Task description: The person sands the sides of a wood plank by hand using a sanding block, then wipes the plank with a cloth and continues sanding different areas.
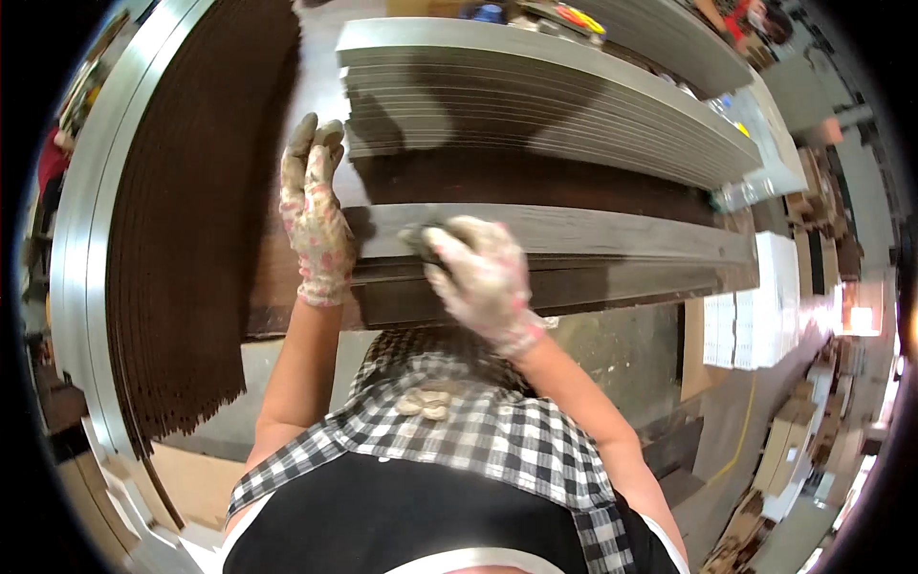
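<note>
A long grey wood-grained board (574, 230) lies crosswise in front of me, on top of a few similar boards (535, 284). My left hand (317, 220), in a floral glove with dark fingertips, is at the board's left end. Its fingers are stretched out and it holds nothing. Over the board's left part, my right hand (483, 282) wears a matching glove and is slightly blurred by motion. Its fingers are curled down toward the board's surface. Something dark shows at the fingertips; whether it is a small item or the glove's coating is unclear.
Behind the board stands a tall stack of grey boards (545, 110). A large stack of dark-edged boards (191, 210) rises at my left. A clear plastic bottle (744, 195) and white stacked pieces (755, 306) are at the right. Another person (746, 24) is at the far right.
</note>
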Demonstrator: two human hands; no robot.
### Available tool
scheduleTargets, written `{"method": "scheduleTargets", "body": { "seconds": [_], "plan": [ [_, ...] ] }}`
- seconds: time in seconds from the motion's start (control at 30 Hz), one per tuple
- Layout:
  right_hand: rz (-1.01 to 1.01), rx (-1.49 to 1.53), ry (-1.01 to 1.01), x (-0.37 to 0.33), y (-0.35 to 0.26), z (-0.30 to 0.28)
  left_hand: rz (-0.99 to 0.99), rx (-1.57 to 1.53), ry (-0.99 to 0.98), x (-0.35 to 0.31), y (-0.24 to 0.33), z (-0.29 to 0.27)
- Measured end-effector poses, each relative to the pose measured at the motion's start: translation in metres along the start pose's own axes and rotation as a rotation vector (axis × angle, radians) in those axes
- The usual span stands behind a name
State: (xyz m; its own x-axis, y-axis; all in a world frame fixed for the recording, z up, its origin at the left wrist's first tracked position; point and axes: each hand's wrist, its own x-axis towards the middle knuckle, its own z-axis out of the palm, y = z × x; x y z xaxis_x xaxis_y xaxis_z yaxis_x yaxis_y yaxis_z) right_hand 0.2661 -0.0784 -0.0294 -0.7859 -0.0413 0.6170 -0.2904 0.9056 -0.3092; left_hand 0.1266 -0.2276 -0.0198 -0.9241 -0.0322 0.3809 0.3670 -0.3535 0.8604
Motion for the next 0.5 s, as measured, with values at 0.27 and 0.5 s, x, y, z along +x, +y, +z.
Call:
{"method": "scheduleTargets", "body": {
  "seconds": [0.27,0.5],
  "plan": [
    [0.512,-0.405,0.251,-0.095,0.108,-0.1,-0.104,0.16,-0.231,-0.053,-0.016,0.053],
    [0.268,-0.175,0.152,-0.08,0.11,-0.09,0.149,0.36,-0.583,-0.091,-0.03,0.157]
  ]
}}
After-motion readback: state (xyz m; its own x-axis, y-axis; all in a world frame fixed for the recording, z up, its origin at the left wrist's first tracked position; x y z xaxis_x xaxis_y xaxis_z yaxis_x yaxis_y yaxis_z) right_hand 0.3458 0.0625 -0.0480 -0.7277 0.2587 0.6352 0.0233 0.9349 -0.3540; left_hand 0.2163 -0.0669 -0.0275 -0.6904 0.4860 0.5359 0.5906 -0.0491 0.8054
